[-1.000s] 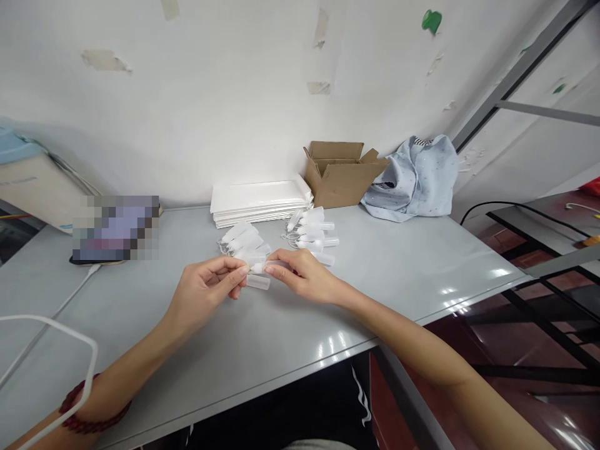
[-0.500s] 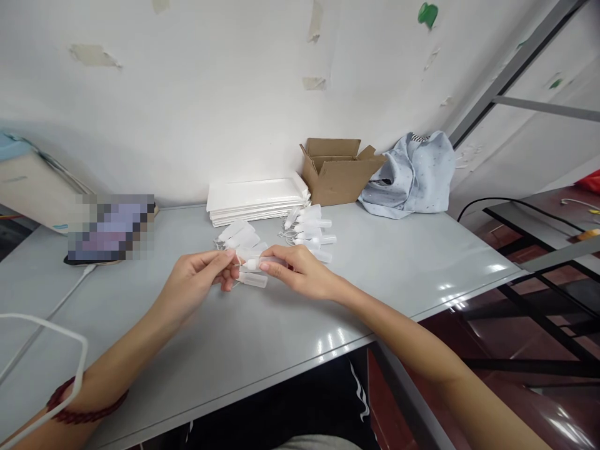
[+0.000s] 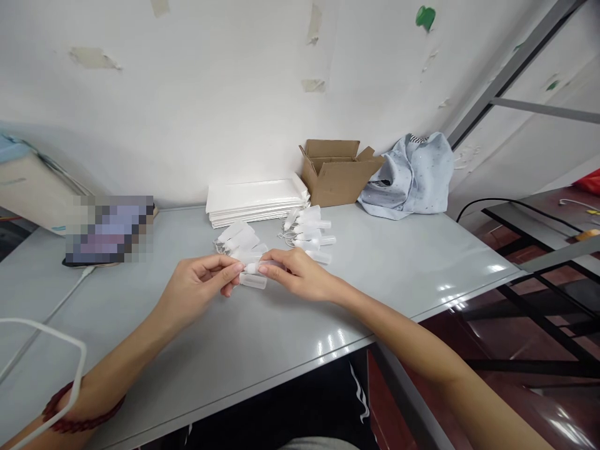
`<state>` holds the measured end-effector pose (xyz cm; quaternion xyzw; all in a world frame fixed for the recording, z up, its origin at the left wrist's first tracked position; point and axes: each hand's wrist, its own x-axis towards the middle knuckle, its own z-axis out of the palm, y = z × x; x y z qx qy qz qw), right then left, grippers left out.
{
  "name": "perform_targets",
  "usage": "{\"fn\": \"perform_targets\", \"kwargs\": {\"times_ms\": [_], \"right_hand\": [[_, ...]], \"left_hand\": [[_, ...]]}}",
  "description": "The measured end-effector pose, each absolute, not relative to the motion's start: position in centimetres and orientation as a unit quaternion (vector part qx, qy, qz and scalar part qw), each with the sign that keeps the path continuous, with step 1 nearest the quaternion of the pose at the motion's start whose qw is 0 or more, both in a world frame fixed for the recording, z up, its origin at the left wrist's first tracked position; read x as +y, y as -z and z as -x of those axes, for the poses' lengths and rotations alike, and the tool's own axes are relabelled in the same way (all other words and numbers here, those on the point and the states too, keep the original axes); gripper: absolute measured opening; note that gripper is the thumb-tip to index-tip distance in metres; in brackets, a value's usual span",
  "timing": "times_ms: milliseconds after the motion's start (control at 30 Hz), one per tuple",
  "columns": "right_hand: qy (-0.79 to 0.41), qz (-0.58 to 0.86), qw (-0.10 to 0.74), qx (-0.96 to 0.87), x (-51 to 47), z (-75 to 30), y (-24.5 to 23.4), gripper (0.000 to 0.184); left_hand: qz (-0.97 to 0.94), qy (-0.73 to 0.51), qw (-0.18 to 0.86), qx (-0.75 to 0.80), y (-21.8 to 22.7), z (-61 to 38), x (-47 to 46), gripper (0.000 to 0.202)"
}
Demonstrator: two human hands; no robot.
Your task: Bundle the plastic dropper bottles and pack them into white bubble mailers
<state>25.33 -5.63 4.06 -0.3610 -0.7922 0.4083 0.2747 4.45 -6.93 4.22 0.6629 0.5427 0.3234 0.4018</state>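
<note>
A small white translucent plastic bottle (image 3: 252, 268) lies sideways between my hands, just above the table. My right hand (image 3: 300, 274) is closed on its body, thumb and index finger pinching it and hiding most of it. At the bottle's narrow tip, the thumb and fingers of my left hand (image 3: 204, 281) are pinched together; the tip is partly covered. Directly below, one more bottle (image 3: 254, 281) rests on the table. Behind my hands lies a group of similar bottles (image 3: 241, 237) with thin white cords at their ends. To the right is a second such group (image 3: 312, 228).
A stack of flat white boxes (image 3: 255, 203) stands against the wall, beside an open cardboard box (image 3: 347, 178) and a light blue cloth (image 3: 410, 181). On the left lies a blurred phone (image 3: 110, 231) with a white cable (image 3: 59, 306). The grey table's front edge (image 3: 281, 381) runs before me.
My left hand has moved slightly right, bringing its fingertips against the bottle's tip. The right hand keeps its hold in nearly the same place.
</note>
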Motion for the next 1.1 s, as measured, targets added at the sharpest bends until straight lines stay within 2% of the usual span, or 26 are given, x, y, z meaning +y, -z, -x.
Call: {"fn": "perform_targets", "kwargs": {"times_ms": [333, 600, 800, 933, 1100], "right_hand": [[-0.438, 0.365, 0.265, -0.778, -5.6, -25.3, -3.9, 0.034], [-0.424, 0.370, 0.239, -0.791, -5.2, -25.5, -4.0, 0.034], [-0.321, 0.421, 0.234, -0.816, -4.1, -26.9, -4.4, 0.022], [-0.203, 0.483, 0.172, -0.834, -3.3, -28.4, -5.1, 0.010], [-0.136, 0.540, 0.104, -0.824, -2.7, -29.8, -5.7, 0.014]], "left_hand": [[-0.652, -0.351, 0.372, 0.560, -4.1, -5.2, -7.6, 0.022], [-0.670, -0.332, 0.336, 0.572, -4.9, -4.5, -6.9, 0.027], [-0.609, -0.384, 0.302, 0.625, -5.1, -3.4, -5.6, 0.027], [-0.593, -0.372, 0.305, 0.646, -4.3, -3.3, -5.1, 0.029], [-0.600, -0.366, 0.291, 0.650, -3.2, -3.4, -5.0, 0.031]]}}
